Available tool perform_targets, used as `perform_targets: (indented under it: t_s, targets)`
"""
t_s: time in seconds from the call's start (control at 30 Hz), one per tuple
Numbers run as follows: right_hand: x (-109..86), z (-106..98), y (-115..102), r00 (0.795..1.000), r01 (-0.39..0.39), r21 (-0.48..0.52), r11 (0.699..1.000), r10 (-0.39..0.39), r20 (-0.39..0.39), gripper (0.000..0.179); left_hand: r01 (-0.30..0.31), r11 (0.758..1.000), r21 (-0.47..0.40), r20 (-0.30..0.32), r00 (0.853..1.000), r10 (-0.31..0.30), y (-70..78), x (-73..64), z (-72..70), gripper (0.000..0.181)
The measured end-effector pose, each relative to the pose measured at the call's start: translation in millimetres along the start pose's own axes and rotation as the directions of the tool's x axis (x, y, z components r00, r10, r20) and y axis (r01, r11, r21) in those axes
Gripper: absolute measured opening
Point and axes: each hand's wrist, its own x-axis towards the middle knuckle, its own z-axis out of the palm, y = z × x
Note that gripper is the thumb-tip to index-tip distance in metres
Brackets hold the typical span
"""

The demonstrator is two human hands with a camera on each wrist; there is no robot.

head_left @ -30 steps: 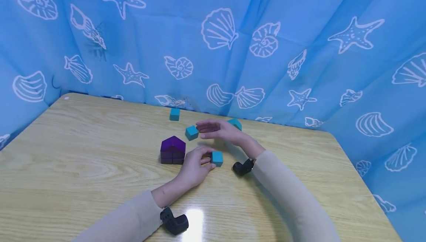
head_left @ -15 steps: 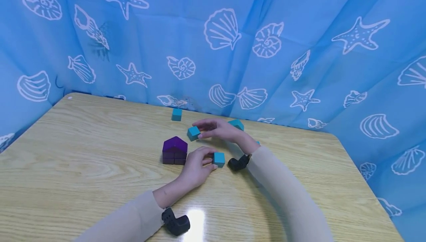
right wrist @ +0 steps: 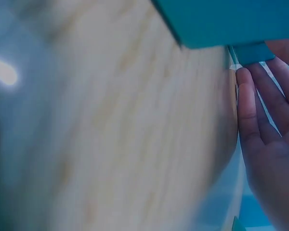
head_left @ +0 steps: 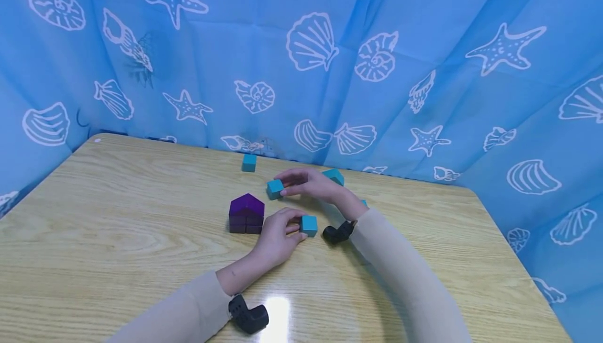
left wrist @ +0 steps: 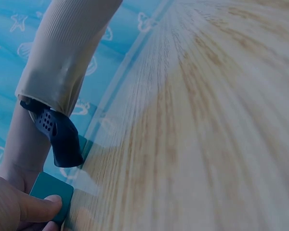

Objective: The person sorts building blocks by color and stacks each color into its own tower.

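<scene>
My left hand (head_left: 278, 234) pinches a teal cube (head_left: 309, 225) low over the table, thumb on its near side. The left wrist view shows that thumb (left wrist: 41, 207) pressed on the cube's face. Farther back, my right hand (head_left: 308, 183) reaches in from the right and pinches another teal cube (head_left: 275, 189), its thumb at the near edge and its fingers behind. In the right wrist view, its fingers (right wrist: 253, 106) extend to a teal block (right wrist: 253, 52); a larger teal face (right wrist: 231, 21) fills the top. A house-shaped stack of purple blocks (head_left: 246, 213) stands just left of my left hand.
One more teal cube (head_left: 249, 163) sits near the table's back edge. Behind my right hand lies a partly hidden teal block (head_left: 333, 176), and a sliver of teal (head_left: 364, 202) shows by the wrist. A blue shell-print curtain (head_left: 264, 44) hangs behind the wooden table (head_left: 118, 217).
The right hand has moved slightly left and closed in on the far teal cube, which has turned a little. The left hand stays in place with its cube.
</scene>
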Motion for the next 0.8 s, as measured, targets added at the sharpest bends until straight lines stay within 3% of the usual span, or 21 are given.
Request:
perform_targets:
  t_s: [0.2,0.47,0.67,0.8]
  targets:
    - [-9.6,-0.7,0.2,0.999,0.037,0.034,0.999,-0.036,-0.037,0.042,-0.003,1.000,0.003,0.005,1.000,0.003,-0.7,-0.4,1.6,0.034]
    - [-34.5,-0.4,-1.0,0.992,0.058,0.151,0.987,-0.040,-0.122,0.045,-0.022,1.000,0.002,-0.005,1.000,0.022,-1.9,0.5,1.9,0.032]
    - [-51.3,0.3,-2.4,0.981,0.088,0.171,0.981,-0.056,-0.185,0.045,0.000,1.000,0.011,-0.011,1.000,0.000,-0.6,-1.5,0.9,0.033]
    - [-65.0,-0.9,-3.8,0.975,0.066,0.173,0.983,-0.027,-0.222,0.044,0.004,1.000,0.001,-0.006,1.000,-0.004,0.7,-1.7,1.3,0.034]
